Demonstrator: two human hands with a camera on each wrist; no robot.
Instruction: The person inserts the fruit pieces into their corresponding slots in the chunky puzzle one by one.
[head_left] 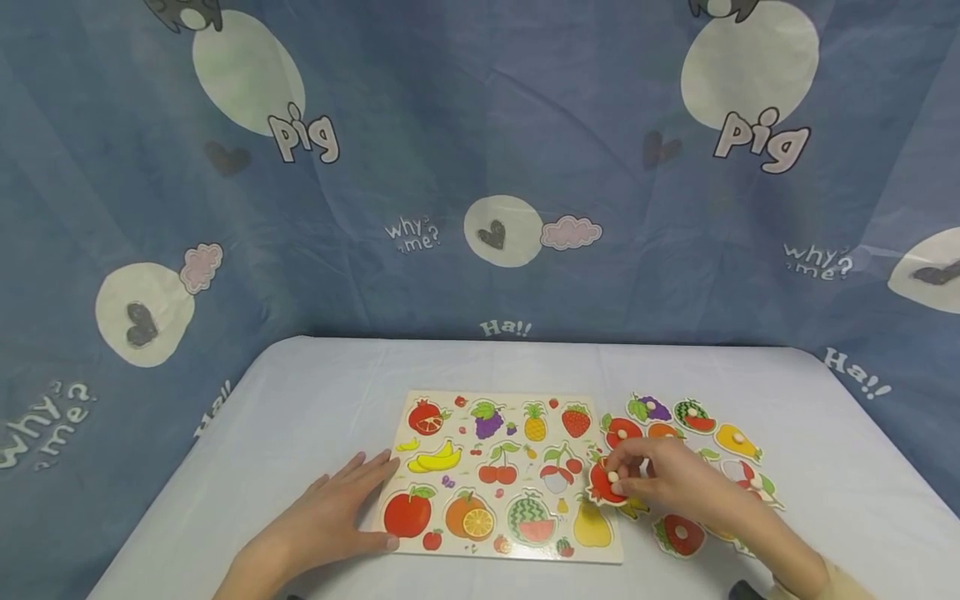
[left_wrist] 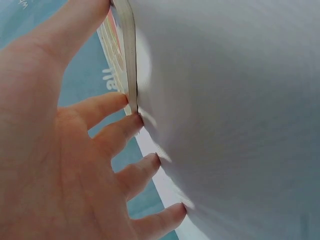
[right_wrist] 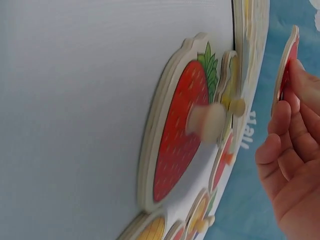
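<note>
A flat puzzle board [head_left: 517,458] printed with fruits lies on the white table. My left hand [head_left: 322,517] rests at its left edge, fingers spread; in the left wrist view the thumb and a finger of the left hand [left_wrist: 75,145] touch the board's side [left_wrist: 131,60]. My right hand [head_left: 675,479] pinches a red fruit piece [head_left: 603,483] by its knob, over the board's right edge. In the right wrist view the right hand [right_wrist: 300,145] holds that piece [right_wrist: 285,72] tilted up, seen nearly edge-on.
Several knobbed fruit pieces lie right of the board, among them a strawberry [head_left: 680,535], a watermelon [head_left: 695,416], grapes [head_left: 648,407] and a yellow pear-shaped piece [head_left: 738,442]. Some pieces are partly under the right hand and forearm. A blue printed cloth [head_left: 420,292] hangs behind the table.
</note>
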